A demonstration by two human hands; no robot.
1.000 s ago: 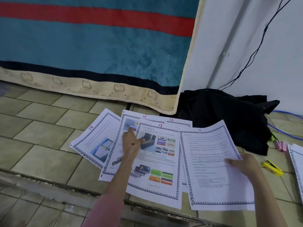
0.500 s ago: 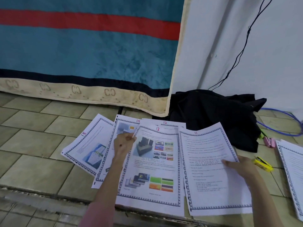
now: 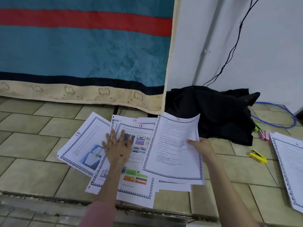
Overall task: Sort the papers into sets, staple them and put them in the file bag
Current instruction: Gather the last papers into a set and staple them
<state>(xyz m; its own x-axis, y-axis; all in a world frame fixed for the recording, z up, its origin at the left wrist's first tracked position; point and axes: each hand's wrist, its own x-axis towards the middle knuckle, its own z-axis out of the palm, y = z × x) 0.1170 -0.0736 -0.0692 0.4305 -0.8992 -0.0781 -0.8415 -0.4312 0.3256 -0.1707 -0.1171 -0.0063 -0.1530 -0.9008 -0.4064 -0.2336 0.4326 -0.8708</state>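
left fingers (image 3: 113, 136) spread flat, pressing down on the fanned pages, tips across sheet 13 (image 3: 139, 154) and the edge of sheet 14 (image 3: 114, 123) under it. my left hand (image 3: 117, 149) is just a paperweight right now. right fingers (image 3: 191, 142) pinch the right edge of sheet 11 (image 3: 173, 145), thumb on top, rest of my right hand (image 3: 202, 145) under the paper, so that edge is lifted and curling while its near end sits on the pile. sheet 15 (image 3: 82, 145) lies left of my left fingers, flat on the tile floor (image 3: 32, 128). another bordered stack (image 3: 290, 169) sits well right of my right hand, yellow stapler (image 3: 257, 156) between it and my right fingers. file bag: can't identify it; dark cloth heap (image 3: 213, 112) beyond my right fingertips, can't tell what it is. step, as i read it: still sorting, collating 11–15 into one set, nothing stapled yet. next move probably wants 11 carried over on top of 13 without dragging the sheets below, then square the edges before reaching for the stapler. vs half a second ago: left hand was curled, pinching near the top corner of 13; now it's open and flat lower on the page. sheet 11 was lying mostly flat beside 13; now it's raised and overlapping 13's right side, covering 12's number.
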